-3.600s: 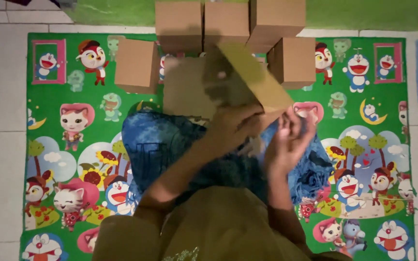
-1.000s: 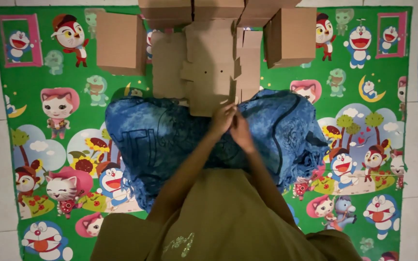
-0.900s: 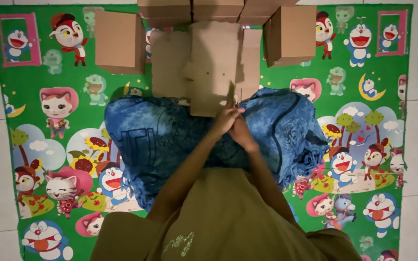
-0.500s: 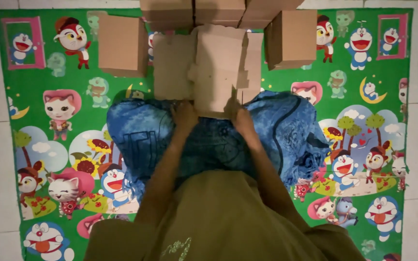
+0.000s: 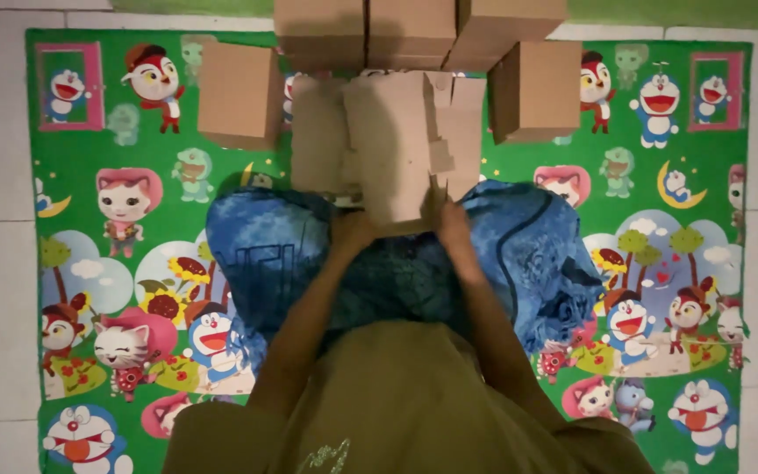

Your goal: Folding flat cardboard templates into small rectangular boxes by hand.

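Cardboard, a flat unfolded box blank, lies over the person's blue-clad lap and the green cartoon mat, its near edge gripped on both sides: the left hand clasps the lower left corner, the right hand pinches the lower right edge. Folded brown boxes stand just beyond it, one to the left, one to the right, three in a row at the mat's far edge

The flat carton I grip is matt brown cardboard, edges rough. My blue cloth looks soft; the cartoon mat is smooth, faintly glossy.
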